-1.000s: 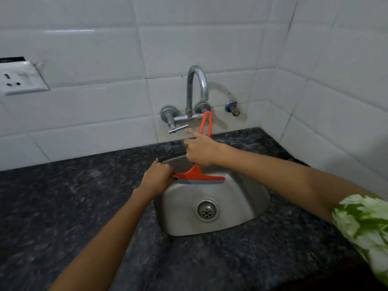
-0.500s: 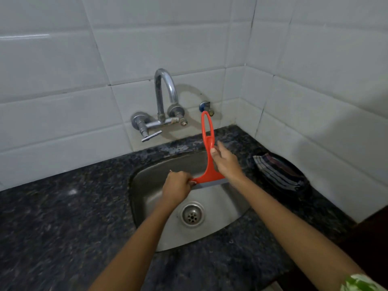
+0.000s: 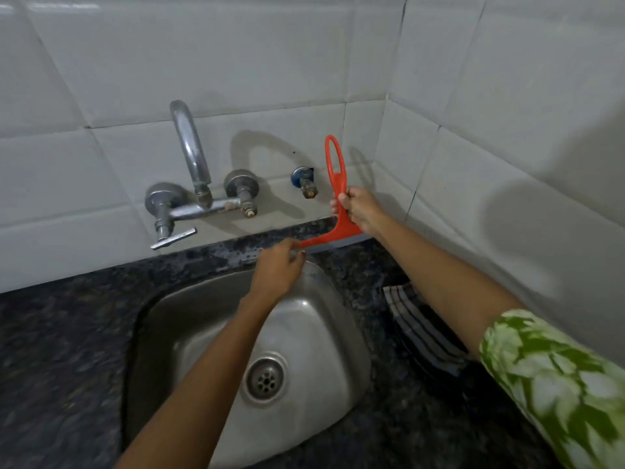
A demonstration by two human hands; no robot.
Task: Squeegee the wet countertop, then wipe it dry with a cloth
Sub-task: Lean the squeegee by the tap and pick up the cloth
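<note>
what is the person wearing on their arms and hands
Both hands are bare: the left hand and the right hand show no gloves, rings or watch. The left forearm is uncovered. The right arm has a short sleeve, green with a white leafy print, ending near the elbow.

An orange squeegee (image 3: 334, 211) stands upright at centre right, loop handle up, blade along the dark speckled table (image 3: 67, 350). A striped cloth (image 3: 416, 326) lies crumpled at right.

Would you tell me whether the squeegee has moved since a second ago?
Yes. The squeegee has left the sink for the back counter strip, right of the tap.
</note>
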